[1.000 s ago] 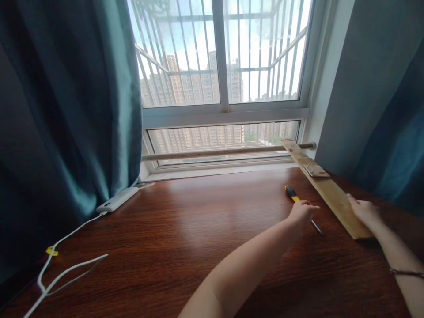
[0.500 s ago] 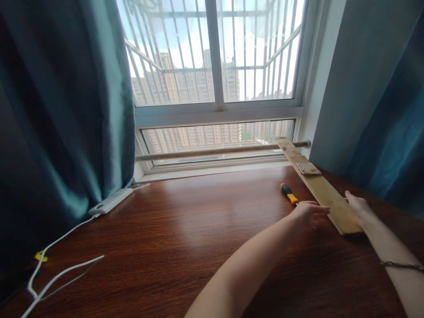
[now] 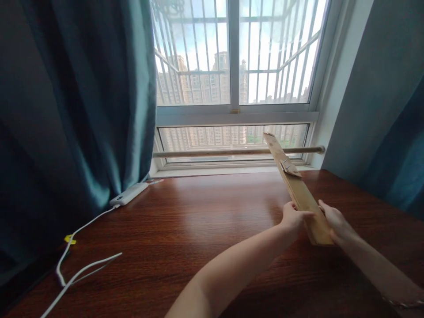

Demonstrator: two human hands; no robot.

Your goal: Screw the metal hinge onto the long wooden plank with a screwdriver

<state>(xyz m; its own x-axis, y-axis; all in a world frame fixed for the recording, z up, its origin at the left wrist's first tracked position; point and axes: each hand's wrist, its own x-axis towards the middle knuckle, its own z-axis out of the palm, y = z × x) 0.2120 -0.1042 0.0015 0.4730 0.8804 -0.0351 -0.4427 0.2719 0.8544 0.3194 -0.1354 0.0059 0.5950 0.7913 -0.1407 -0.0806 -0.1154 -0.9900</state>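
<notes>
A long, narrow wooden board (image 3: 303, 194) slants away from me, its far end in front of the window. On its upper part sits a small wooden piece (image 3: 291, 168) with metal pins or screws standing up from it. My left hand (image 3: 293, 216) grips the board's left edge, thumb on top and fingers beneath. Along the opposite edge, near the close end, my right hand (image 3: 336, 221) is closed on the same board; some of its fingers are hidden. The screwdriver seen earlier does not show; the board or my left hand may cover it.
The brown wooden table (image 3: 198, 221) spreads below. A white power strip (image 3: 130, 194) lies at its back left, with a white cable (image 3: 89, 218) running forward. A blue curtain (image 3: 99, 97) hangs at the left; a horizontal rod (image 3: 212, 153) crosses before the barred window (image 3: 234, 115).
Both hands have moved left with the board, which now looks lifted and tilted. My left hand has closed on its edge. The yellow and black screwdriver has gone from sight. The view has shifted too.
</notes>
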